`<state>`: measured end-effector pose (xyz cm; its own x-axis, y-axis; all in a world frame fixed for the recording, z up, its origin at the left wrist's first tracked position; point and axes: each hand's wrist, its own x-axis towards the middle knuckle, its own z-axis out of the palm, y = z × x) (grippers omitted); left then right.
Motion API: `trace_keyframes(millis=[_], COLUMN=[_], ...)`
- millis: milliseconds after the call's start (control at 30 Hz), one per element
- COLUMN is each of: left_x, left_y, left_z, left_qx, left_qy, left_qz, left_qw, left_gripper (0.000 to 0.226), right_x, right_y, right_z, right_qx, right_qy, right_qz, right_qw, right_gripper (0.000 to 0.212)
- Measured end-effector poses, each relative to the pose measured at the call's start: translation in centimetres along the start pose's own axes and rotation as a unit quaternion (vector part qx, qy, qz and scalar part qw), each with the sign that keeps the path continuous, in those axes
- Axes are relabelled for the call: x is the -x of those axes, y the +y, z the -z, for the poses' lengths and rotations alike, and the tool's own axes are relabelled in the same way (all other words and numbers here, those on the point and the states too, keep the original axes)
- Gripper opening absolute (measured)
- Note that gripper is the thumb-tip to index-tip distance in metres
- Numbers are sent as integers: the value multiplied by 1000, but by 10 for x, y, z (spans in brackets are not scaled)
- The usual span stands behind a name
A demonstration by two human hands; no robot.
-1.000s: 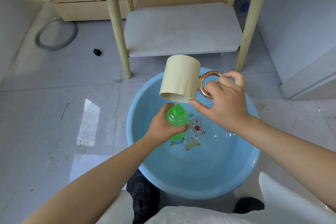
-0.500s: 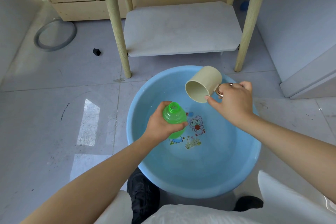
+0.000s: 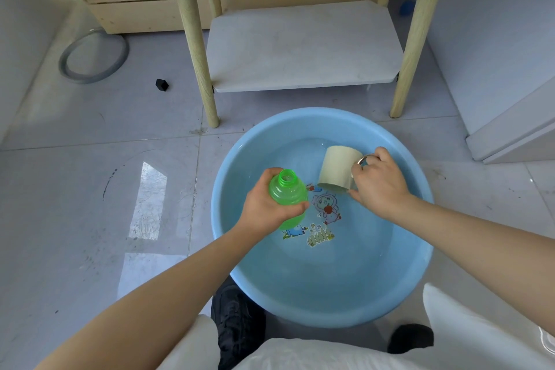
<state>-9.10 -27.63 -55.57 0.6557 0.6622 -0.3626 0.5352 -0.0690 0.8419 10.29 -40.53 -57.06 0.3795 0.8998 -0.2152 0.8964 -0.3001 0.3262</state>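
as left hand [image 3: 264,211] grips bottle [image 3: 289,195] — cup [image 3: 338,170] tilts (beside).

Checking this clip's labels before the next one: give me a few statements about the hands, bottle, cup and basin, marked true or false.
1. The left hand grips the green bottle above the blue basin. True.
2. The bottle has its cap on. False: its neck is open.
3. The right hand holds the beige cup by its ring handle. True.
4. The basin stands on a chair. False: it stands on the floor.
5. The cup is tipped over the bottle's mouth. False: it is low in the basin, beside the bottle.
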Motion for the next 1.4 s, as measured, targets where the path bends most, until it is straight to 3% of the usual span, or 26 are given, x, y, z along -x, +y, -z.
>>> trace_keyframes(millis=[133,267,433,567,700,933,1133,1400], left_x=[0,0,-1,-1,-2,-1,0,-1], left_y=[1,1,1,4,8,9,10,10], left_z=[0,0,-3,-5,-6,-7,-6,-6], left_qx=[1,0,-5,-8,-15,-11,-9,2], left_qy=[-2,-3,-3,-8,-11,-15,-17,-19], left_qz=[3,1,0,-3,-9,-6,-7,-9], left_qw=[1000,1000,1000,1000,1000,1000,1000,1000], left_gripper=[61,61,59,58,58,61,62,66], right_x=[1,3,3,6,9,7,6,8], right_y=[-1,3,10,9,1,-12,-12,-12], right_z=[2,9,32,48,69,82,75,73], right_qx=[-119,-267,-475,-596,-585,-443,-362,-325], right_qy=[-25,-31,-70,-18,54,235,329,374], right_qz=[-55,-176,-277,-280,-239,-143,-96,-70], right_qw=[991,947,832,753,773,853,867,866], right_gripper=[39,41,54,52,52,49,43,41])
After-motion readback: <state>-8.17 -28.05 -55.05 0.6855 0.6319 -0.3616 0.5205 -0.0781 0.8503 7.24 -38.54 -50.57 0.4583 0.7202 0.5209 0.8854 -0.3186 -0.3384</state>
